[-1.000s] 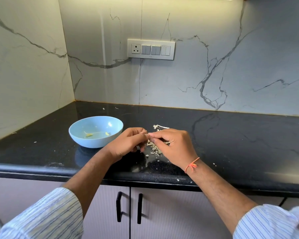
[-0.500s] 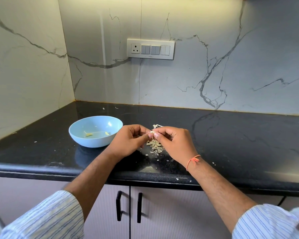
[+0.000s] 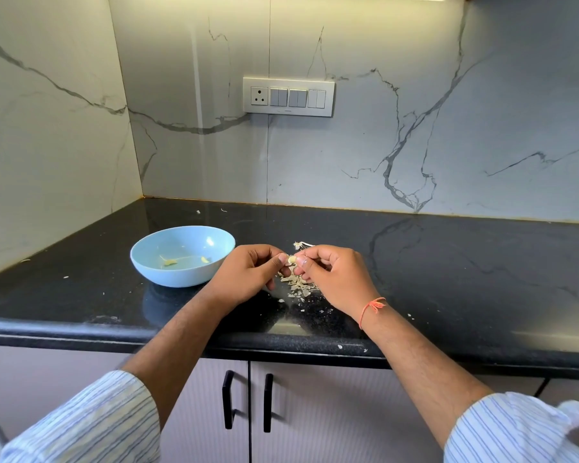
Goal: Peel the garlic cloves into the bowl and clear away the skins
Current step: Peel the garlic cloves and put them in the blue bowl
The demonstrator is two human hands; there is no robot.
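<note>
A small pale garlic clove [image 3: 292,260] is pinched between the fingertips of my left hand [image 3: 248,277] and my right hand [image 3: 335,279], both held just above the black counter. Under them lies a heap of dry garlic skins [image 3: 298,284], with a stalk piece [image 3: 302,244] just behind. The light blue bowl [image 3: 141,262] stands to the left of my hands and holds two peeled cloves [image 3: 170,262].
The black stone counter [image 3: 448,279] runs to the right, with small skin flecks near its front edge [image 3: 340,346]. Marble walls close the corner on the left and back, with a switch panel [image 3: 288,96]. Cabinet doors with black handles [image 3: 228,399] sit below.
Both hands have shifted slightly and the clove now shows bare and pale between the fingertips. The bowl and skin heap have stayed where they were.
</note>
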